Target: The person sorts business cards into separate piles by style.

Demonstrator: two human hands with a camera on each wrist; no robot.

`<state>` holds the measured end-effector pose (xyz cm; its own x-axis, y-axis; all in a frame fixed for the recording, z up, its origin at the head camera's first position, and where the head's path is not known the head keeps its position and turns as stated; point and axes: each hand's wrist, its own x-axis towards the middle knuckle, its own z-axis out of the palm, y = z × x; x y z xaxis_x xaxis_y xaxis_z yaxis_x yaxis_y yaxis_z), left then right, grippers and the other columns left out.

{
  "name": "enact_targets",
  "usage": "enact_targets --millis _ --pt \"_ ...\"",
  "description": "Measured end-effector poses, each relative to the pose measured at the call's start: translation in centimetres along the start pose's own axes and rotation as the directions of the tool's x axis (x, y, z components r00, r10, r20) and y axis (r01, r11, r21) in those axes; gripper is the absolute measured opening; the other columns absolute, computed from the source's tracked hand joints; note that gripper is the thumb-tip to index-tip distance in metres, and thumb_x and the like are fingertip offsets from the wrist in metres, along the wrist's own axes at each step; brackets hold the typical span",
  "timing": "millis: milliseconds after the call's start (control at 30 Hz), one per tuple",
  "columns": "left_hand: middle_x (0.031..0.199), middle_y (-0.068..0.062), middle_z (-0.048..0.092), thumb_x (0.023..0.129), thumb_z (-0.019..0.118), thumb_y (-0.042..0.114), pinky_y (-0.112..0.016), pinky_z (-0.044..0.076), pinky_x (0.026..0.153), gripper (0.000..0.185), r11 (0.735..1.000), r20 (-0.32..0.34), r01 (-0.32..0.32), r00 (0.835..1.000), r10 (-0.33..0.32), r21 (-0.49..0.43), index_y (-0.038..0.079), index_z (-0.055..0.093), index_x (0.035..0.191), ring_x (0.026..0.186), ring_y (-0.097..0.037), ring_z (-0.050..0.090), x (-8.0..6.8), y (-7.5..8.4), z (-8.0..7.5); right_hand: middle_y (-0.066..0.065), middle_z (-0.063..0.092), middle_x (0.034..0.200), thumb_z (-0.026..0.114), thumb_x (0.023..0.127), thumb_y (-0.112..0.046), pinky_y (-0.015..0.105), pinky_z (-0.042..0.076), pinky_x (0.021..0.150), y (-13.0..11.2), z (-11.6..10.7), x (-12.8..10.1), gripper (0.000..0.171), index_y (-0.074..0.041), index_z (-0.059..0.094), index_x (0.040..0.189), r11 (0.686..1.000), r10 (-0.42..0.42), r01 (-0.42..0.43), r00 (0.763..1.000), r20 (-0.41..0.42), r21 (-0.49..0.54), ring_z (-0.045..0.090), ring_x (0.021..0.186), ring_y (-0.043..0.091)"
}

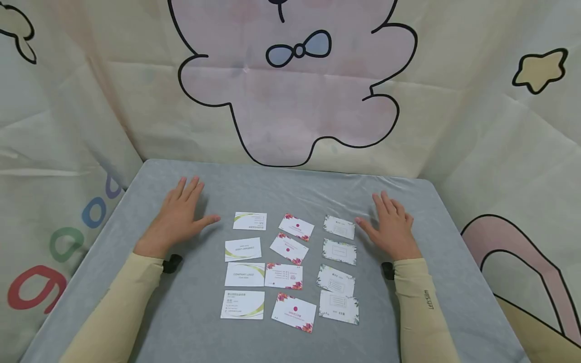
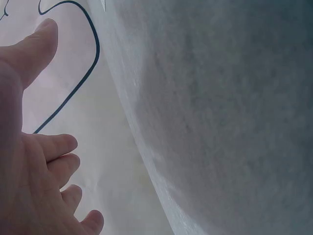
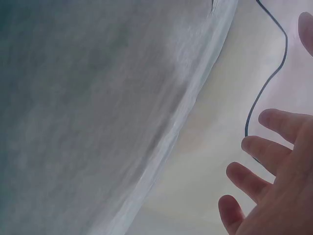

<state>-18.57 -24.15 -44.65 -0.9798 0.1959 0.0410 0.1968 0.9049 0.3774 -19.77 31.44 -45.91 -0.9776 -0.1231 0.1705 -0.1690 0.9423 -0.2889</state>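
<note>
Business cards lie face up on the grey cloth in three columns of several each. The left column has white cards with a green-yellow curve (image 1: 245, 275). Cards with red flower corners (image 1: 294, 311) make up the middle column, some tilted. On the right are cards with grey-green leaf borders (image 1: 340, 251); the two nearest overlap. My left hand (image 1: 177, 217) is spread left of the cards, its thumb pointing towards the top left card without touching it. My right hand (image 1: 391, 229) is spread on the other side, thumb close to the top right card. Both hands hold nothing.
The table (image 1: 181, 322) is covered with grey cloth, its far edge close to a cream curtain (image 1: 136, 111) printed with a cartoon figure. More printed curtain hangs at both sides. Black wrist straps (image 1: 172, 263) and pale sleeves (image 1: 115, 312) are on the arms.
</note>
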Motion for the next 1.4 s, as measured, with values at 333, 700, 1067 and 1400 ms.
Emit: enact_targets --millis 333,700,1067,1400 --pt "0.181 -0.021 0.015 0.098 0.070 0.065 -0.068 0.015 0.132 0.110 0.998 0.020 -0.059 0.998 0.059 0.007 -0.001 0.021 0.171 0.168 -0.048 0.007 0.4 0.2 1.2 0.013 0.046 0.170 0.071 0.100 -0.057 0.068 0.033 0.114 -9.6 2.1 1.4 0.085 -0.012 0.042 0.166 0.956 -0.290 0.290 0.957 0.002 0.036 0.042 0.154 0.041" --pt "0.167 -0.026 0.045 0.099 0.080 0.036 -0.057 0.040 0.126 0.084 0.963 -0.051 -0.266 0.962 0.269 0.047 -0.007 0.043 0.161 0.156 -0.043 0.045 0.4 2.8 3.0 0.007 0.054 0.165 0.066 0.104 -0.057 0.058 0.041 0.118 -21.3 7.4 4.1 0.072 -0.014 0.053 0.160 0.828 -0.552 0.559 0.807 0.209 0.028 0.055 0.148 0.030" --pt "0.156 -0.015 0.062 0.097 0.082 0.019 -0.049 0.049 0.120 0.068 0.955 0.098 -0.292 0.950 0.296 -0.045 0.002 0.054 0.156 0.145 -0.033 0.060 1.6 4.8 2.9 0.005 0.064 0.154 0.072 0.103 -0.047 0.055 0.042 0.116 -22.2 8.2 5.2 0.061 -0.015 0.060 0.153 0.847 -0.510 0.531 0.809 0.291 0.008 0.058 0.142 0.028" --pt "0.138 -0.009 0.073 0.094 0.085 0.019 -0.046 0.056 0.107 0.055 0.969 0.151 -0.229 0.959 0.242 -0.096 0.005 0.066 0.144 0.122 -0.025 0.069 2.9 4.6 3.4 0.002 0.068 0.148 0.074 0.103 -0.043 0.054 0.042 0.115 -22.3 8.7 5.4 0.052 -0.017 0.065 0.147 0.837 -0.526 0.546 0.799 0.292 0.013 0.061 0.138 0.026"
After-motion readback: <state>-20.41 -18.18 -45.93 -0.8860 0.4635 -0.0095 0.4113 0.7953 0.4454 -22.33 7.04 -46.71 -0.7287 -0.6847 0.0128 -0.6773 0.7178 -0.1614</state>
